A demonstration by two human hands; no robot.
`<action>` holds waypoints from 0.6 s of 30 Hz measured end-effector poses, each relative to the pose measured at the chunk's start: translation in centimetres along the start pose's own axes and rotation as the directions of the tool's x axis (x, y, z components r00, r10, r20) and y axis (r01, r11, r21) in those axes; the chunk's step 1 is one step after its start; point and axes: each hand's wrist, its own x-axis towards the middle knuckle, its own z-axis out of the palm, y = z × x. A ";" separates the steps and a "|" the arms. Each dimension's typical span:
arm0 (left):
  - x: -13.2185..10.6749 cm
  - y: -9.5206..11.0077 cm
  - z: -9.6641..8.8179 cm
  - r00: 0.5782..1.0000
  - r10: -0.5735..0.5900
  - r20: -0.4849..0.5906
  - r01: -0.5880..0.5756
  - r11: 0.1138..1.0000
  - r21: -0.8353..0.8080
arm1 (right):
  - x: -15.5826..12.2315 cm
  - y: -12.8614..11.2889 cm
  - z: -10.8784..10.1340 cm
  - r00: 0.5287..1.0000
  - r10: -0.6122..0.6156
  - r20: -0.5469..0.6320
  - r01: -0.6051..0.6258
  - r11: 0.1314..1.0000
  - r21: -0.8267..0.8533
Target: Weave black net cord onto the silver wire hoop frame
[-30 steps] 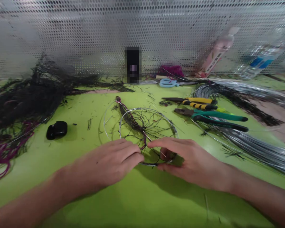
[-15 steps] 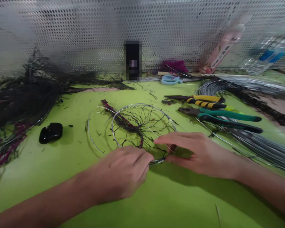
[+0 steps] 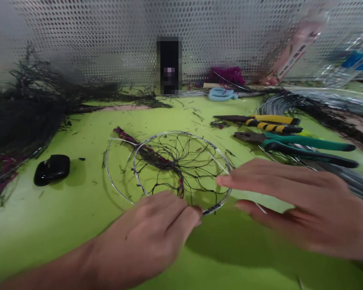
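Wire hoop (image 3: 213, 208) lies on the green tabletop (image 3: 63, 217) just ahead of my left hand (image 3: 160, 229), its near rim clamped under the curled fingers; black netting (image 3: 176, 162) spans the hoop, and a dark bundle (image 3: 153, 157) flecked with magenta runs away from the grip, reaching past the far-left rim; beyond my left knuckles, a thin loose wire (image 3: 108, 171) curves outside the hoop.

My right hand (image 3: 302, 201) is to the right of that grip, thumb and fingertips apart near the hoop's right rim; a thin pale rod (image 3: 218, 163) slants behind those fingers, and from my end of the feed I cannot tell whether they pinch it.

Beyond the right hand I have green-handled pliers (image 3: 308, 141), with yellow-and-black pliers (image 3: 275, 118) just past them and coiled silver wire (image 3: 275, 102) farther out; light-blue scissors (image 3: 222, 94) lie well ahead of both hands; a glossy black case (image 3: 53, 169) sits left of and beyond my left hand, and past it spreads a heap of black strands (image 3: 24, 117).
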 end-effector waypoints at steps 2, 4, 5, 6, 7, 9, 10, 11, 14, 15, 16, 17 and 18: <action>0.0 0.1 -0.7 1.000 -0.026 0.005 0.027 0.999 -0.039 | -0.3 -0.9 -0.1 0.997 -0.070 -0.039 0.067 0.995 -0.078; 0.0 0.2 -1.2 0.999 -0.036 0.009 0.036 0.998 -0.048 | -0.5 -1.5 0.1 0.992 -0.123 -0.018 0.119 0.984 -0.136; 0.0 0.2 -1.3 0.999 -0.038 0.009 0.038 0.998 -0.055 | -0.6 -1.7 0.4 0.992 -0.129 -0.010 0.126 0.979 -0.159; -0.1 0.1 -1.4 0.999 -0.043 0.000 0.043 0.997 -0.060 | -0.7 -1.9 0.7 0.993 -0.119 -0.009 0.116 0.977 -0.177; -0.1 0.1 -1.4 0.999 -0.049 -0.017 0.048 0.997 -0.066 | -0.7 -1.9 1.1 0.994 -0.102 -0.024 0.096 0.977 -0.188; -0.3 0.1 -1.0 0.996 -0.061 -0.059 0.057 0.996 -0.063 | -0.6 -1.9 1.8 0.996 -0.076 -0.052 0.066 0.983 -0.174; -0.4 0.1 -0.8 0.994 -0.064 -0.091 0.059 0.997 -0.053 | -0.5 -1.8 2.1 0.996 -0.063 -0.065 0.053 0.987 -0.152; -0.5 0.1 -0.6 0.991 -0.062 -0.120 0.057 0.997 -0.041 | -0.4 -1.6 2.3 0.996 -0.060 -0.069 0.052 0.992 -0.117; -0.6 0.2 -0.3 0.985 -0.045 -0.169 0.043 0.999 -0.015 | -0.1 -1.5 2.2 0.995 -0.072 -0.073 0.067 0.996 -0.057; -0.6 0.3 -0.4 0.985 -0.042 -0.166 0.040 0.999 -0.010 | -0.1 -1.5 2.0 0.994 -0.076 -0.082 0.070 0.995 -0.065; -0.5 0.3 -0.5 0.988 -0.039 -0.151 0.038 0.999 -0.007 | -0.1 -1.7 1.8 0.992 -0.083 -0.092 0.074 0.993 -0.091; -0.5 0.4 -0.7 0.990 -0.043 -0.133 0.043 0.999 -0.004 | -0.2 -1.9 1.7 0.990 -0.083 -0.112 0.068 0.989 -0.130; -0.5 0.4 -0.8 0.991 -0.046 -0.127 0.046 0.999 -0.001 | -0.3 -2.3 1.6 0.990 -0.085 -0.116 0.065 0.983 -0.171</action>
